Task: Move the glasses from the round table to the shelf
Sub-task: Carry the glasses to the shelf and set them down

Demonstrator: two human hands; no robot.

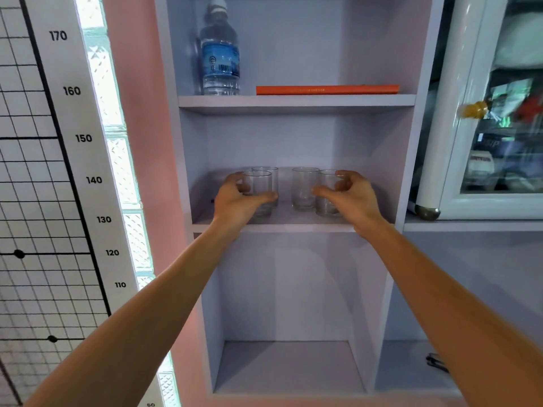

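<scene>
Both your arms reach fwd to the middle shelf (293,227) of the lilac shelf unit (423,113). Four clear glasses stand upright on that shelf, in two pairs.

L pair: front-left glass (260,186) w/ back-left glass (268,173) right behind it, overlapping in view; can't tell if they touch. Your left hand (239,198) wraps the front-left glass: thumb (266,197) across its front, fingers (235,179) curled round its left side. Grasping it, glass base on the shelf.

R pair: back-right glass (304,188) sits just left of front-right glass (327,195), v. close or touching, can't tell. Your right hand (351,195) curls around the front-right glass: thumb tip at its left side, fingers arched over the rim on the right. Looks like a loose grasp; firm contact unclear through the glass.

Gap btwn the two pairs at shelf centre.

Upper shelf (296,102): water bottle (219,54) upright at left, orange book (327,89) lying flat to its right. Lower compartment (289,365) below the glasses. Height chart (73,113) w/ numbers on the wall at left, glass-door cabinet (493,113) at right.
</scene>
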